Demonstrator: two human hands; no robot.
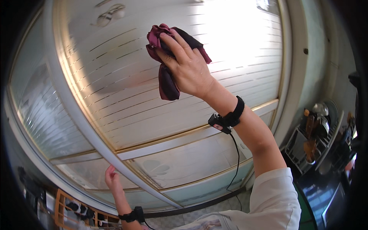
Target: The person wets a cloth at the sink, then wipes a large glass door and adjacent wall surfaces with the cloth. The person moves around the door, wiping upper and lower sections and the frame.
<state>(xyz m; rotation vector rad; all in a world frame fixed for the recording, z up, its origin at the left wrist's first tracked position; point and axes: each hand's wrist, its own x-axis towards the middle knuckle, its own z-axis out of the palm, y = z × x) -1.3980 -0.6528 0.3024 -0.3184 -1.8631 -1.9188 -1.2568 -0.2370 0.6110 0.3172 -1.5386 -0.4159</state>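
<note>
My right hand (191,67) presses a crumpled maroon cloth (169,83) against the striped frosted glass panel (129,106) of a sliding door. Its fingers are spread over the bunched fabric, and one end of the cloth hangs below the palm. Lower and to the left, my left hand (112,176) is raised beside the door's pale metal stile (97,145). Its fingers are loosely curled and nothing shows in them; whether the fingertips touch the stile is unclear. Each wrist wears a black strap with a small cabled device (220,123).
At right, a dish rack (327,143) holds metal kitchenware and wooden-looking utensils, beside a glossy dark surface (316,192). An orange-brown rack (59,207) with several items stands at lower left. A black cable (238,161) hangs from my right wrist towards the tiled floor (172,220).
</note>
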